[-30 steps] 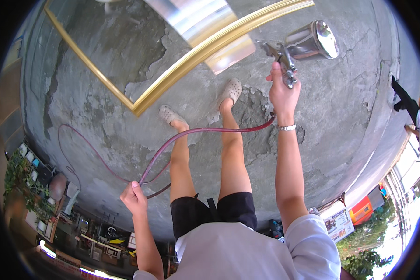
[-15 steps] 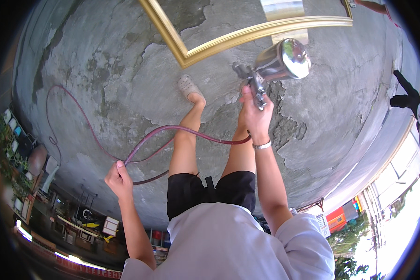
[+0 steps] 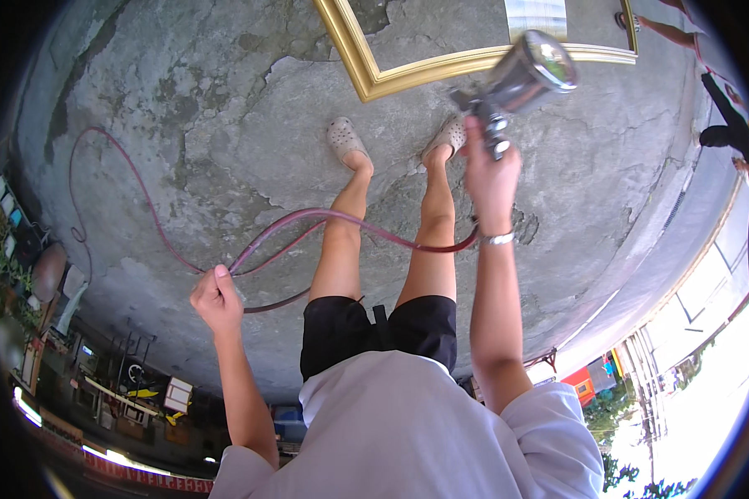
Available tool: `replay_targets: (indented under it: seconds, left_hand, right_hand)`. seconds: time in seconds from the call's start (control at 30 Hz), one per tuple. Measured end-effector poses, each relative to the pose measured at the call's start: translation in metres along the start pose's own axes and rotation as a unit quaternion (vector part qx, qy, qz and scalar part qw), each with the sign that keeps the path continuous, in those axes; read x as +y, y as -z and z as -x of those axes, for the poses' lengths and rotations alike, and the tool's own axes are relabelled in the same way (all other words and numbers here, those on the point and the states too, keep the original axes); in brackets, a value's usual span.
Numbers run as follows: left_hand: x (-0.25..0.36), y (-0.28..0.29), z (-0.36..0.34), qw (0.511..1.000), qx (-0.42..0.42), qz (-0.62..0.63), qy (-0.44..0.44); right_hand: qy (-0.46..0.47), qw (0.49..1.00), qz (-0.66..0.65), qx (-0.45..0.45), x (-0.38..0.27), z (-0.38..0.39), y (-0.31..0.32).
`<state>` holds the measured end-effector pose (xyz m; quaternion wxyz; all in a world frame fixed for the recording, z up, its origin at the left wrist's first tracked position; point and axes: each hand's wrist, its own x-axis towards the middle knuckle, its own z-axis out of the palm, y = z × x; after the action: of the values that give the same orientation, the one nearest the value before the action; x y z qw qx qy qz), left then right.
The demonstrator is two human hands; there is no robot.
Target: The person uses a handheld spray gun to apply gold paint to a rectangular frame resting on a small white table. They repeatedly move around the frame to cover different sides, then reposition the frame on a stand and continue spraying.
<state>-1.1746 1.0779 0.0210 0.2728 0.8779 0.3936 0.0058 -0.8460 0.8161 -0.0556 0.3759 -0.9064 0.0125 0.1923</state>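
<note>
The gun [image 3: 518, 83] was gripped in the right hand [image 3: 491, 187]; the hose [image 3: 308, 214], clenched in the left hand [image 3: 217, 300], was best kept off the frame [image 3: 433, 73].

The grey concrete floor [image 3: 225, 108] is spanning the central area and is showing cracks and flaking patches. Green plants [image 3: 8, 320] are lining the left edge. Bright light strips [image 3: 125, 460] are glowing at the dim, cluttered lower left. Daylight [image 3: 707, 416] is flooding the lower right, near green foliage [image 3: 609, 412].
</note>
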Motion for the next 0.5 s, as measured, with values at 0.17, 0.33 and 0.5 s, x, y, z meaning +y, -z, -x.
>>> replay_targets:
  seconds: [0.17,0.33,0.5]
  left_hand:
    - [0.011,-0.011,0.004,0.998,-0.029,0.061,0.012]
    - [0.006,-0.012,0.001,0.998,-0.01,0.06,0.008]
    - [-0.007,0.004,-0.014,1.0,0.014,0.014,0.006]
  right_hand:
    - [-0.094,0.983,0.088,0.131,0.004,-0.05,0.037]
    - [-0.124,0.983,0.035,0.133,0.004,-0.036,0.034]
    - [-0.024,0.998,-0.054,0.019,-0.012,0.027,-0.01]
